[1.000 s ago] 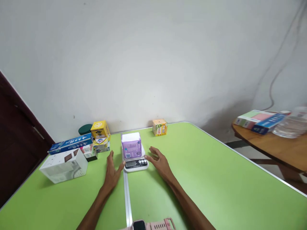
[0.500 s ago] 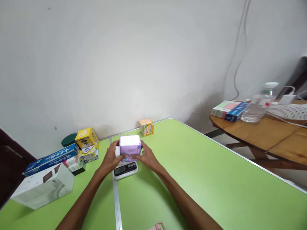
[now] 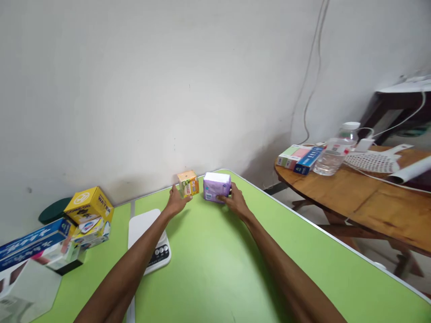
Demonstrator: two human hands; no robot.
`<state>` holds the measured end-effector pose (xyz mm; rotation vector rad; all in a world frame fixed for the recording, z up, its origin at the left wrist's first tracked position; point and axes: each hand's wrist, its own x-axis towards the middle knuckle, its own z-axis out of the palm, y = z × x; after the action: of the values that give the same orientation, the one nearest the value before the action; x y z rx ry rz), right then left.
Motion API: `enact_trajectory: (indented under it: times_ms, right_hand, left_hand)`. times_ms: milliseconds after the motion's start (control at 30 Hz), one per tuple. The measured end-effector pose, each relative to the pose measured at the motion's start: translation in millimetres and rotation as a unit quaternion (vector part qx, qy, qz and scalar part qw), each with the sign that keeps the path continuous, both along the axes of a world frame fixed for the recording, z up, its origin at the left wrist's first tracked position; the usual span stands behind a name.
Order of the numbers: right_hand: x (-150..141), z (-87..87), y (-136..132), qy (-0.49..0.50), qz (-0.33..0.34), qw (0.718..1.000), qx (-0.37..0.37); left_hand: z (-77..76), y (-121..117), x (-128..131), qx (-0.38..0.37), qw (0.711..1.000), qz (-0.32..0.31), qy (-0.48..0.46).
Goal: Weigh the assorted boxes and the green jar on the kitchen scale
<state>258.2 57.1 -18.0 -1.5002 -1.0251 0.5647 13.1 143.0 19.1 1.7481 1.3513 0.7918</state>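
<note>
My right hand is closed on a purple soft pack with a white top, gripping its right side near the far corner of the green table. To the left of that pack stands a small orange box with fruit pictures. My left hand is wrapped around the orange box, fingers along its left side and thumb across the lower front. Below my left forearm lies a white kitchen scale with a black button panel, partly covered by the arm.
On the left are a yellow box, a long blue box, a white box and a dark green round object. A wooden side table at right holds a water bottle, small boxes and a white perforated rack.
The purple pack has moved off the scale to the right, beside the orange box. My left hand has left the pack and is now at the orange box. The view has turned right.
</note>
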Motion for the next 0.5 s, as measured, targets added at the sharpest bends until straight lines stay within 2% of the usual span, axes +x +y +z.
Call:
enact_trajectory:
  times_ms: [133,267,367,500]
  right_hand:
    - [9.1,4.1,46.7,0.039,0.025,0.999,-0.019]
    - [13.4,-4.2,79.2,0.045,0.033,0.998,-0.030]
    - [10.3,-12.7,85.8,0.048,0.031,0.998,-0.028]
    - [-2.9,-22.1,66.3,0.037,-0.017,0.999,-0.019]
  left_hand:
    - [-13.9,29.8,6.2,0.039,0.997,-0.037,-0.046]
    - [-22.7,44.9,10.5,0.049,0.995,-0.064,-0.055]
    - [-25.9,49.5,13.6,0.052,0.995,-0.066,-0.055]
    - [-23.3,46.6,10.3,0.068,0.993,-0.072,-0.070]
